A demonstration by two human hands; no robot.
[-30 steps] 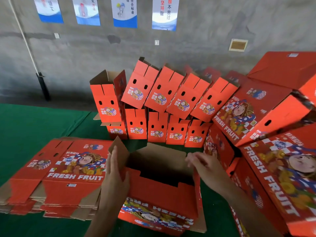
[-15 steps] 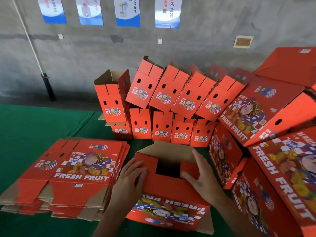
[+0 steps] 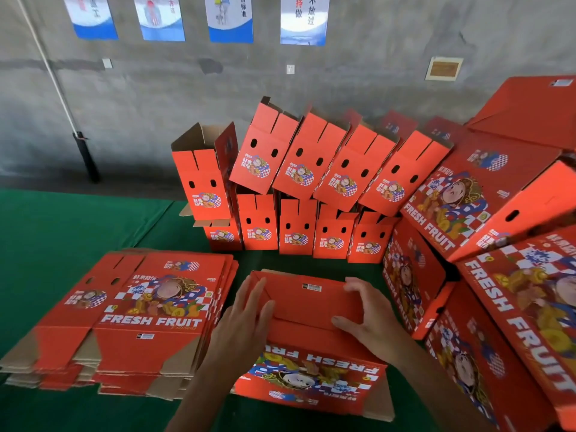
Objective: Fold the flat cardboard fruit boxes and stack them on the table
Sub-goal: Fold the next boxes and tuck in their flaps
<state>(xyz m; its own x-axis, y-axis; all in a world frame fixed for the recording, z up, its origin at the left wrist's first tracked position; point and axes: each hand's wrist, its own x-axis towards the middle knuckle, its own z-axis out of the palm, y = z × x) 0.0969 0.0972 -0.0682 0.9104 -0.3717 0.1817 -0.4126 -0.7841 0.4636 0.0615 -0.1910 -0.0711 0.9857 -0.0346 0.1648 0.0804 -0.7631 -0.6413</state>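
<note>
flat stack (image 3: 149, 310) left, folded boxes (image 3: 311, 194) behind

A single wide-angle head camera looks forward and down, close over the green table (image 3: 62, 232) at lower frame, toward the grey wall (image 3: 358, 82) across the upper frame.

even, soft daylight, weak shadows; wide-angle bending at the edges, slight blur overall.
</note>
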